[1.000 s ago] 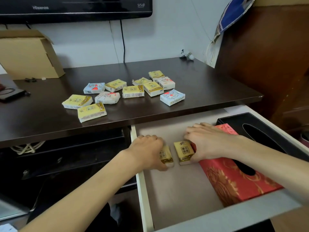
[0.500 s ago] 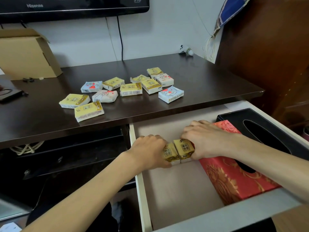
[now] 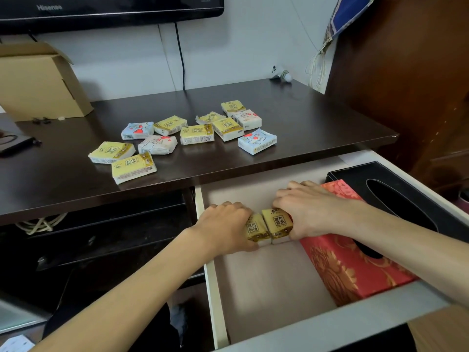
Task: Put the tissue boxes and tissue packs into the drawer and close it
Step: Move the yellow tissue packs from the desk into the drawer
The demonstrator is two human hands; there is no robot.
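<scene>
The white drawer (image 3: 215,295) is pulled open below the dark desk (image 3: 304,118). Inside it lie a red patterned tissue box (image 3: 347,265) and, to its right, a black tissue box (image 3: 355,174). My left hand (image 3: 225,224) grips one yellow tissue pack (image 3: 255,228) and my right hand (image 3: 309,207) grips a second yellow tissue pack (image 3: 278,223). The two packs stand on edge side by side, touching, beside the red box. Several more tissue packs (image 3: 196,133), yellow and white with red hearts, lie scattered on the desk.
An open cardboard box (image 3: 38,82) sits at the desk's back left, with a dark flat item (image 3: 12,144) at the left edge. A black screen (image 3: 109,8) hangs on the wall. A brown cabinet (image 3: 406,72) stands at the right. Dark shelves (image 3: 101,224) lie left of the drawer.
My hands have pushed the two yellow packs together; a second ago they were apart, and now they touch, standing on edge next to the red box.
</scene>
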